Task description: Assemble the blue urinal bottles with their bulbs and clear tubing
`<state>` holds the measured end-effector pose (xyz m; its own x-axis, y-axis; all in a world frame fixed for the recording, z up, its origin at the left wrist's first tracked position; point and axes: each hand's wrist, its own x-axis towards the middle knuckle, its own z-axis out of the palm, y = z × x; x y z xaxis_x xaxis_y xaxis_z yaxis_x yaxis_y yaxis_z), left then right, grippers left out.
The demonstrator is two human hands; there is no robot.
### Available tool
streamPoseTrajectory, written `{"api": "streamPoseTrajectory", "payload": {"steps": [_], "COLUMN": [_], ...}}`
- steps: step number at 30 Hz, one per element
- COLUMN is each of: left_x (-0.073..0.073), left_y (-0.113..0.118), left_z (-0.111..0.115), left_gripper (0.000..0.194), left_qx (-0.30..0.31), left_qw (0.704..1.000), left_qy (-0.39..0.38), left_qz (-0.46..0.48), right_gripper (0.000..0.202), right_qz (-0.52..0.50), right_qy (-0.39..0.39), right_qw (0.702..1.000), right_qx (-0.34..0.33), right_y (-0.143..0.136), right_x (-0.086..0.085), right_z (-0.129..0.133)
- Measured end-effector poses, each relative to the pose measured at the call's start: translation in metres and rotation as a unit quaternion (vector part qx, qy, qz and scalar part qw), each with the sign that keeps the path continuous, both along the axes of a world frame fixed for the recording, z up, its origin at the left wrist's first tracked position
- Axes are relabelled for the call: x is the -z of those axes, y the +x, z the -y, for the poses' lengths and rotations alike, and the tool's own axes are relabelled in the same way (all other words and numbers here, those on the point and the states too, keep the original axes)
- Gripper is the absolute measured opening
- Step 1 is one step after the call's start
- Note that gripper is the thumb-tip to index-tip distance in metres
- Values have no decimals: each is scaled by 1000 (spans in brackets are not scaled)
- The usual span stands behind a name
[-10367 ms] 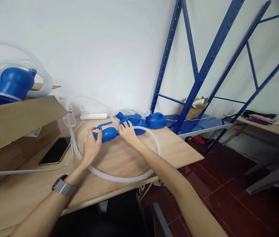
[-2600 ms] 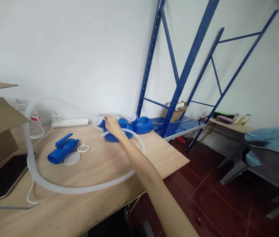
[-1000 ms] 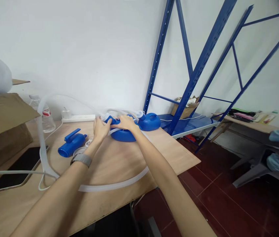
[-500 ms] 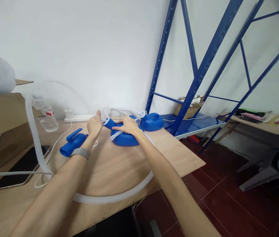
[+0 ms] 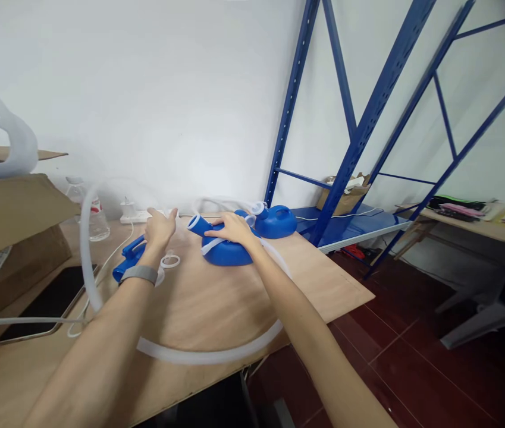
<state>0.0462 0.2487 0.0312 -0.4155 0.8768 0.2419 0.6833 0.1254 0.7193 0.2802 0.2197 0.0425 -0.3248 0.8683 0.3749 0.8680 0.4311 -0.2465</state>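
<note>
My right hand (image 5: 229, 227) grips the neck and top of a blue urinal bottle (image 5: 228, 254) lying on the table, its uncovered mouth facing left. My left hand (image 5: 159, 229) is closed, left of that mouth and apart from it. A blurred translucent tube (image 5: 86, 238) arches up and over to my left hand, which holds its end; the end itself is smeared. Below that hand, a white ring cap (image 5: 171, 261) lies on the table. Partly hidden behind my left wrist is a second blue bottle (image 5: 121, 271). Another blue bottle (image 5: 275, 222) stands beyond my right hand.
At left are a cardboard box (image 5: 15, 249), a black phone (image 5: 47, 303) and a water bottle (image 5: 98, 223). A power strip (image 5: 138, 217) sits by the wall. Loose tube (image 5: 207, 356) curves along the table's front. A blue metal rack (image 5: 345, 229) stands at right.
My left hand has moved left, away from the bottle's mouth, which is now fully visible. The arched tube has shifted with it. My right hand stays on the bottle.
</note>
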Motion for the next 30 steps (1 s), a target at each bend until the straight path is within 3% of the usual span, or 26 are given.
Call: {"api": "streamPoseTrajectory", "payload": {"steps": [3,4,6,8,10,12,24,30], "left_x": [6,7,7,5,3,1,-7,-8], "left_y": [5,7,13,19,25,31,37,34], "left_z": [9,12,18,22,25,26,26,14], "left_gripper": [59,49,35,30,31,34,48,43], "left_qx": [-59,-48,23,142,240,275,233,271], "left_qw": [996,995,993,977,954,947,949,952], "left_qy": [10,31,95,154,173,160,177,140], "left_qz": [-73,-78,-66,-51,-46,-47,-117,9], "right_gripper": [50,50,50,50,51,52,54,56], "right_qz": [-1,0,1,3,5,8,10,5], "right_qy": [6,7,6,2,-2,-5,8,2], "right_qw": [1000,1000,1000,1000,1000,1000,1000,1000], "right_qx": [-5,-7,-9,-3,6,9,5,-4], "right_y": [1,1,1,0,0,-1,-1,0], "right_x": [1,1,0,-1,-2,-3,-1,-1], "right_z": [-1,-2,-2,-1,0,3,6,7]}}
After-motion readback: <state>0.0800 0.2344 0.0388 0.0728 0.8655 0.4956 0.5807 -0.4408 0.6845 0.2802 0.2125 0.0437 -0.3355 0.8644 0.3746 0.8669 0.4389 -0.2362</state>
